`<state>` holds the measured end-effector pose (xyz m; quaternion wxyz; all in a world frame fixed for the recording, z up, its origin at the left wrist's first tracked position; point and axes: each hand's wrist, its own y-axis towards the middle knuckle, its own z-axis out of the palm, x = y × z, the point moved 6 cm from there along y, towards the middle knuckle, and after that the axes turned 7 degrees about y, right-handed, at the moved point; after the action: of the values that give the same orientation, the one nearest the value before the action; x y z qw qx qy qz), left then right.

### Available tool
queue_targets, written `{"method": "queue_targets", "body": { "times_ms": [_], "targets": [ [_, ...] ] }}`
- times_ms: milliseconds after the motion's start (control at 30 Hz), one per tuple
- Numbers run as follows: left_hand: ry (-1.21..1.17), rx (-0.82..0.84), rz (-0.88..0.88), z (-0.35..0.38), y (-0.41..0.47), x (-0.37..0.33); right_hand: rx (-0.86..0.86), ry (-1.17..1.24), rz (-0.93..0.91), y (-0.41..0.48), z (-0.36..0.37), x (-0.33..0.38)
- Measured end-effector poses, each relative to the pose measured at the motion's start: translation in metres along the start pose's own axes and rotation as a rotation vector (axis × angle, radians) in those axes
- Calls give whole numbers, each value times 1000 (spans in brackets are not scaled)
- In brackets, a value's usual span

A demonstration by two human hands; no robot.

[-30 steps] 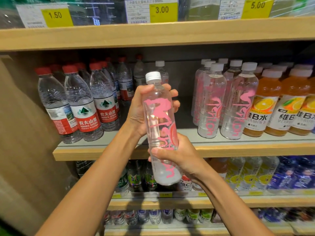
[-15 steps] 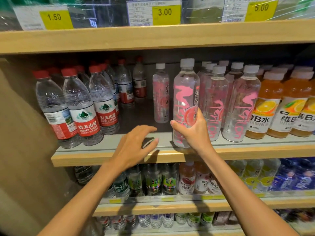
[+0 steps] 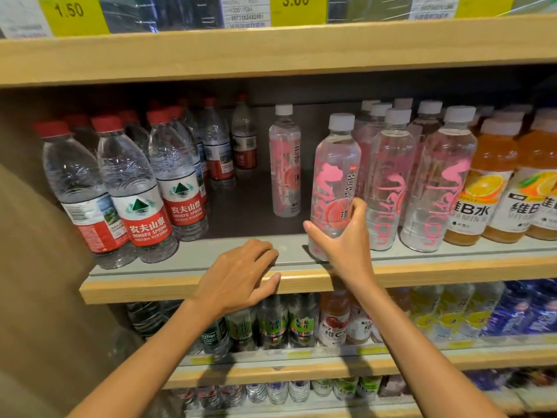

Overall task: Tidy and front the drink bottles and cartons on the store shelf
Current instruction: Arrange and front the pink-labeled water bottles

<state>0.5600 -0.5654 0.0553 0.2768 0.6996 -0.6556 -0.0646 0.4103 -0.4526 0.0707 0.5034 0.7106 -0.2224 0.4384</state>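
Note:
A clear bottle with a pink label and white cap (image 3: 334,176) stands at the front of the middle shelf (image 3: 187,288). My right hand (image 3: 346,239) grips its lower part, thumb on the left side and fingers round the right. My left hand (image 3: 241,273) rests on the shelf's wooden front edge, fingers relaxed and holding nothing. One more pink bottle (image 3: 284,164) stands alone further back. To the right are rows of the same pink bottles (image 3: 388,182).
Red-capped water bottles (image 3: 132,191) fill the shelf's left side. Orange vitamin drinks (image 3: 488,188) stand at the far right. A bare gap of shelf lies between the water bottles and the pink ones. Lower shelves hold several small bottles (image 3: 271,324). Price tags (image 3: 297,7) line the upper shelf.
A second ago both hands held the pink bottle in the air. It now stands on the shelf front with my right hand on it; my left hand has dropped to the shelf edge.

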Motion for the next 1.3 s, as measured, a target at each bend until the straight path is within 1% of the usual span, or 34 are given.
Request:
{"method": "queue_targets", "body": {
  "times_ms": [133, 200, 267, 367, 533, 733, 833, 900, 967, 1033, 1067, 1100, 1133, 1200, 1300],
  "targets": [
    [-8, 23, -22, 2, -1, 1, -217, -205, -154, -25, -7, 10],
    [-23, 30, -28, 2, -1, 2, -261, -290, -174, -29, -6, 11],
    [-33, 39, -32, 1, -1, 2, -244, -340, -159, -25, -2, 12],
    [-43, 58, -38, 1, -1, 2, -184, -404, -78, -9, 7, 8],
    [-53, 61, -44, 0, -2, 3, -147, -598, -29, 14, 17, 5],
    [-74, 90, -47, 0, -3, 4, -73, -812, 92, 33, 26, -2],
    [-92, 93, -56, 1, -3, 6, -59, -785, 134, 35, 27, -3],
    [-95, 92, -57, 1, -3, 7, -85, -776, 106, 29, 26, 0],
    [-91, 86, -52, 2, -3, 7, -175, -784, -7, 18, 24, 10],
    [-90, 77, -52, 2, -4, 7, -230, -679, -197, 8, 28, 27],
    [-88, 78, -54, 3, -4, 7, -190, -586, -249, 7, 32, 32],
    [-86, 81, -55, 3, -4, 7, -119, -493, -244, 9, 39, 34],
    [-85, 81, -57, 3, -4, 7, -42, -417, -202, 14, 46, 32],
    [-80, 74, -60, 3, -4, 7, 87, -339, -109, 23, 61, 27],
    [-73, 57, -56, 3, -4, 8, 159, -300, 4, 32, 77, 14]
  ]
}}
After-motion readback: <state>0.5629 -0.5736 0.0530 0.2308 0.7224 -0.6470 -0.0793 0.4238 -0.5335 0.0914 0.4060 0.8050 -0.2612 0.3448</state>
